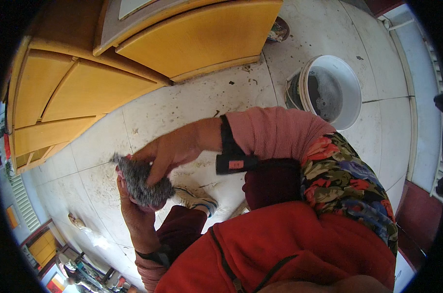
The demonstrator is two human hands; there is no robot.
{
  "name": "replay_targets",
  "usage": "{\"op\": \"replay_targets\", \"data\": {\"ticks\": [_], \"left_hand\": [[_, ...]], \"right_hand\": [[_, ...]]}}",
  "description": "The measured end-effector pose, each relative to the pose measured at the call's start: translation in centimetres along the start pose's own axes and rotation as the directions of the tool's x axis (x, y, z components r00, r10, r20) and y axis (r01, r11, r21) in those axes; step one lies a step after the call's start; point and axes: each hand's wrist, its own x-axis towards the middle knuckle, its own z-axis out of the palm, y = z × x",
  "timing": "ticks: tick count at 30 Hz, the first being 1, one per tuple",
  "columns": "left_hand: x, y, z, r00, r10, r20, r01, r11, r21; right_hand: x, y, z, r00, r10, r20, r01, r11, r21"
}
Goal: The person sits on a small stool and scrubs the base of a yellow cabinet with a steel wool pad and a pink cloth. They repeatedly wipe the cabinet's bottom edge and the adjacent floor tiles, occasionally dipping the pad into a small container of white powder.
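Note:
Both my hands are on a grey shaggy cloth or pad (137, 183) with pink showing at its edges, held above the tiled floor. My left hand (135, 212) grips it from below and the near side, thumb along its edge. From above, my right hand (166, 155) presses on it, with fingers over the grey pile; some fingertips are hidden. A black band (236, 164) with a small marked tag goes round my right forearm. Beneath the cloth and beside my leg, a light-coloured shoe (196, 199) rests on the floor.
A white bucket (353, 91) with dark, sudsy water stands behind my right arm. Yellow wooden cabinets (199, 40) line the far side. A dark red-rimmed container (279, 30) is by the cabinet corner. Dirt and scraps mark the floor tiles (239, 86).

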Motion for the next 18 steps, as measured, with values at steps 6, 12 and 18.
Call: {"op": "replay_targets", "data": {"ticks": [6, 12, 18], "left_hand": [[0.6, 1.2, -1.3, 0.963, -0.105, 0.249, 0.135, 0.985, -0.109], [-1.2, 0.1, 2.8, 0.993, 0.012, 0.115, -0.042, 0.964, 0.264], [-1.4, 0.1, 3.0, 0.995, -0.096, -0.018, 0.098, 0.981, 0.166]], "right_hand": [[-3.3, -3.4, -3.2, 0.852, -0.134, -0.506, -0.104, 0.904, -0.415], [0.4, 0.7, -2.1, 0.839, -0.526, 0.139, 0.196, 0.054, -0.979], [-3.0, -0.6, -2.6, 0.942, -0.302, 0.146, 0.243, 0.317, -0.917]]}}
